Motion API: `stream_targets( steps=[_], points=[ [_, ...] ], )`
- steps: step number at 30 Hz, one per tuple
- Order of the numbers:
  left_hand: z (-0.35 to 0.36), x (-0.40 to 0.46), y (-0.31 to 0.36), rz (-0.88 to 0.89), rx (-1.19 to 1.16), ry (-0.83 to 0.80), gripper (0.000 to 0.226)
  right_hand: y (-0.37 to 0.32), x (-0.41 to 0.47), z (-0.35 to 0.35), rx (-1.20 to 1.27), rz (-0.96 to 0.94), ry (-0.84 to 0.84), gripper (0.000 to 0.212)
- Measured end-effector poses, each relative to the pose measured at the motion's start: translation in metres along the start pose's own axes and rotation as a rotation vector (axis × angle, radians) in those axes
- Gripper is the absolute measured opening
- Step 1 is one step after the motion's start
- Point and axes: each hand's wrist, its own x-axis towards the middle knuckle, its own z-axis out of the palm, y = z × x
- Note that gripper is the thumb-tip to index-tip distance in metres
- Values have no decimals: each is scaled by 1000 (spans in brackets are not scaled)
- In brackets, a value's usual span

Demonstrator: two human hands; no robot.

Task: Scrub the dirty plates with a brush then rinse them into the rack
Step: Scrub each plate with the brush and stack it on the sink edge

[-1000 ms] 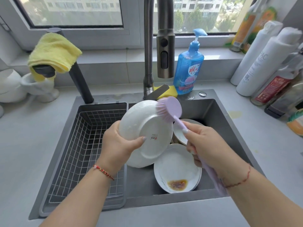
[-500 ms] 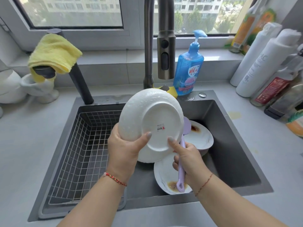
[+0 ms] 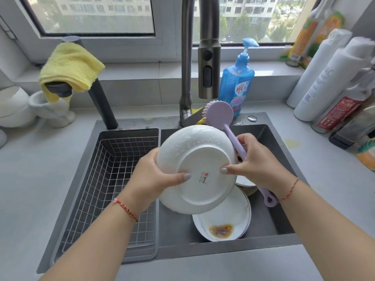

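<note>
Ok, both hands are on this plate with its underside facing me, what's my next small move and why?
Probably lift the plate under the faucet to rinse. Both the left hand and right hand hold it, the brush is off its surface, no water is running, and the rack waits alongside.

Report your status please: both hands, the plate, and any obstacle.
Left hand grips white plate over sink. Right hand holds purple brush and steadies plate. Rack unobstructed; stained plate waits below.
</note>
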Motion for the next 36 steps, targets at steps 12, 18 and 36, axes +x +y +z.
stream_targets(
  steps=[12,18,36],
  points=[
    [-4,-1,2,84,-56,140,72,-6,-11,8,45,-37,204,40],
    [-13,1,-3,109,-131,297,62,-4,-40,13,486,306,199,16],
    [-15,-1,-11,89,-298,295,68,-39,-58,25,733,333,41,31]
  ],
)
